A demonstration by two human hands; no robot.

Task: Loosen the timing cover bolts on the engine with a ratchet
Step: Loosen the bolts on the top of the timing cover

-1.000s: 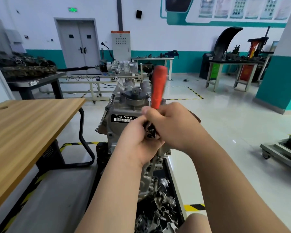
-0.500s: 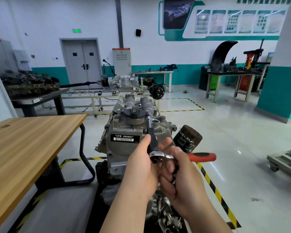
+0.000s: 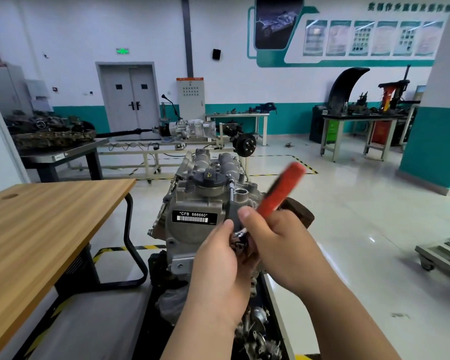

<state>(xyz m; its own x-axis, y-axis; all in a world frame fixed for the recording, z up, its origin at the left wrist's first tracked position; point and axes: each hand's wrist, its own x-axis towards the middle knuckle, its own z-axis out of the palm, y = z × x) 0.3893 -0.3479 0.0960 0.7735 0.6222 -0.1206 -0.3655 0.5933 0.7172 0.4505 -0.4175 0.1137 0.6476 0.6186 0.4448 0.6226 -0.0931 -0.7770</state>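
Observation:
A grey engine (image 3: 192, 201) with a black label reading CFB 666660 stands on a stand in front of me. A ratchet with a red handle (image 3: 281, 189) points up to the right, blurred by motion. Its thin extension bar (image 3: 231, 189) runs up to a bolt on the timing cover beside the black oil cap (image 3: 209, 178). My right hand (image 3: 278, 245) grips the lower part of the red handle. My left hand (image 3: 218, 266) holds the ratchet head, which is mostly hidden between my fingers.
A wooden table (image 3: 37, 224) with a black tube frame stands close on the left. A dark oil filter (image 3: 300, 213) sticks out at the engine's right. Loose metal parts (image 3: 257, 331) lie in a tray below my hands. Workbenches (image 3: 359, 126) and a drivetrain rig (image 3: 187, 129) stand further back.
The red handle pointed upright a second ago, lay out to the right half a second ago, and now angles up to the right. Both hands stayed on the ratchet.

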